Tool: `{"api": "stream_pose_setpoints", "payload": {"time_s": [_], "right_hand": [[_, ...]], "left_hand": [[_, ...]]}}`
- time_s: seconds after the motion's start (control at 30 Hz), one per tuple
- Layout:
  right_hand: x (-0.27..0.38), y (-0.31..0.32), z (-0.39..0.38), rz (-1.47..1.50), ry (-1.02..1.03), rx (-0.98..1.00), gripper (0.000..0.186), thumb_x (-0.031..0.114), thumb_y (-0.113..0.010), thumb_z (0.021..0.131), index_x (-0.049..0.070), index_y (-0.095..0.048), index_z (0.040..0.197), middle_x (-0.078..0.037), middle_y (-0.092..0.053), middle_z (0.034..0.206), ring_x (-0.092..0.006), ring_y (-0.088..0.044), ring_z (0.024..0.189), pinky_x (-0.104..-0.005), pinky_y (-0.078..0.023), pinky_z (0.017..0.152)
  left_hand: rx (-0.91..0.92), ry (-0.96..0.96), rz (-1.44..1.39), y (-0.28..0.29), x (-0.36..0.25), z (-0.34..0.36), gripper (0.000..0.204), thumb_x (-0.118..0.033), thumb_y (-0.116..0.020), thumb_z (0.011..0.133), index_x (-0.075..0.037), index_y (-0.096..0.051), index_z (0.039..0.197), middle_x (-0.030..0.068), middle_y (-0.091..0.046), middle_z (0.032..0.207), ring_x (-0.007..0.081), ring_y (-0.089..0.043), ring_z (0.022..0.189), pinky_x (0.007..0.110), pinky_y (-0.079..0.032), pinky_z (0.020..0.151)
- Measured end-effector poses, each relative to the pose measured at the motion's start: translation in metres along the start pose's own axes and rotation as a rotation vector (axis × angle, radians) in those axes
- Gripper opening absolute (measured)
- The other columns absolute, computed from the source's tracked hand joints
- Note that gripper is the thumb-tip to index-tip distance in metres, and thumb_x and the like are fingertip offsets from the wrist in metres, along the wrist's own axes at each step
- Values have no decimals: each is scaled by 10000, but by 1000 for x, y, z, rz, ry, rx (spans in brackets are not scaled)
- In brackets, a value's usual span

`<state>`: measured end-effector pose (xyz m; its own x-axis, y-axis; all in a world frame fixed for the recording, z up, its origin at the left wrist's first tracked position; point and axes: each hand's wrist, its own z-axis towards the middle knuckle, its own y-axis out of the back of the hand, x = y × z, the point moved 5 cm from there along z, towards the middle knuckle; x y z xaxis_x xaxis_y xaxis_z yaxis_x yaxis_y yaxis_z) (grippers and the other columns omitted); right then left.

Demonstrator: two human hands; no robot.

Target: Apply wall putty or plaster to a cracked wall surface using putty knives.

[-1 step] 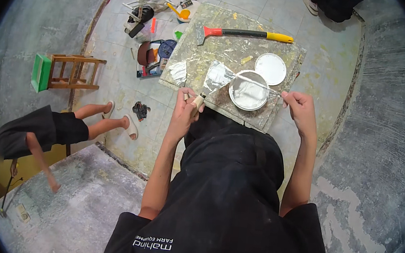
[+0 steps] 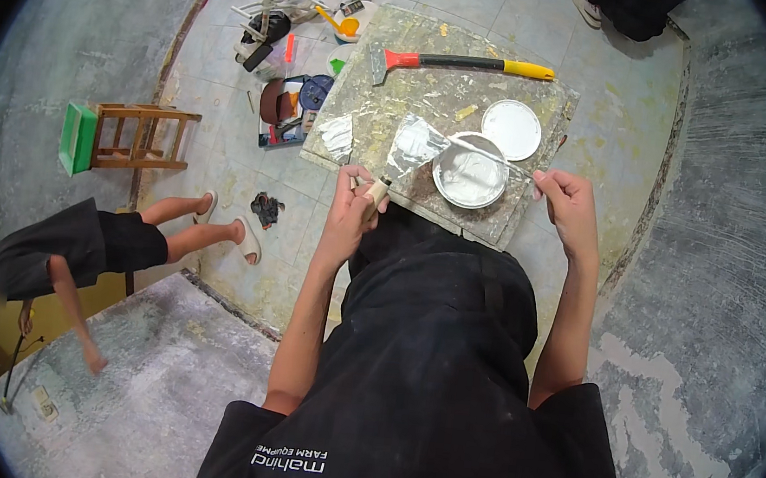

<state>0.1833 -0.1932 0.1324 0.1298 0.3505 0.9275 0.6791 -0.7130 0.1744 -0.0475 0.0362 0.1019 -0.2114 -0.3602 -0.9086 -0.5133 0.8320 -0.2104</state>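
Observation:
My left hand (image 2: 358, 190) is closed on the pale handle of a putty knife (image 2: 374, 197), whose blade is coated in white paste (image 2: 412, 144). My right hand (image 2: 562, 202) pinches a thin stick (image 2: 521, 172) that crosses the tub of white paste (image 2: 468, 184) and reaches the coated blade. A white round lid (image 2: 510, 129) lies behind the tub on the stained board (image 2: 370, 98). A smear of white paste (image 2: 335, 137) is at the board's left, and a long scraper with red, black and yellow handle (image 2: 458, 62) lies across the back.
A tool tray (image 2: 286, 136), orange ladle (image 2: 347, 26) and assorted gear lie left of the board. A wooden stool (image 2: 142, 136) lies beside a green bin (image 2: 78, 137). Another person (image 2: 93, 241) works at lower left; someone in dark clothing (image 2: 629, 8) is at top right.
The other person's arm at the lower left has shifted slightly. My right hand and its stick have moved very slightly upward; my left hand keeps its grip.

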Motion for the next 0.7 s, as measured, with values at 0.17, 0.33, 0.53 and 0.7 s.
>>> {"api": "stream_pose_setpoints", "payload": {"time_s": [0.17,0.33,0.53,0.7], "right_hand": [[24,-20,0,-98,224,-47,243,172,-630,941,-37,-656,820,-3,-564,625,-52,-459,631,-266,-372,579],[27,-25,-5,-245,259,-121,192,129,-626,935,-42,-655,853,-41,-537,606,-55,-434,577,-275,-347,523],[40,-32,-14,-231,266,-137,126,96,-649,931,-28,-672,922,-41,-533,604,-48,-418,557,-248,-314,501],[32,-34,-14,-175,306,-164,67,38,-679,900,-18,-689,936,-49,-605,660,-55,-508,583,-238,-377,508]], "left_hand": [[41,27,-58,-14,-3,0,237,-126,-396,978,-152,-318,1200,44,-543,850,55,-359,583,195,-292,496],[47,12,-119,-21,-10,0,231,-131,-403,990,-159,-308,1199,52,-542,857,59,-358,583,200,-292,502],[41,-39,-174,-26,-13,-1,225,-164,-422,1014,-170,-294,1199,72,-542,911,67,-371,581,200,-313,522],[26,-28,-242,-29,-13,0,224,-197,-422,995,-181,-300,1182,90,-521,950,72,-391,548,222,-345,501]]}}
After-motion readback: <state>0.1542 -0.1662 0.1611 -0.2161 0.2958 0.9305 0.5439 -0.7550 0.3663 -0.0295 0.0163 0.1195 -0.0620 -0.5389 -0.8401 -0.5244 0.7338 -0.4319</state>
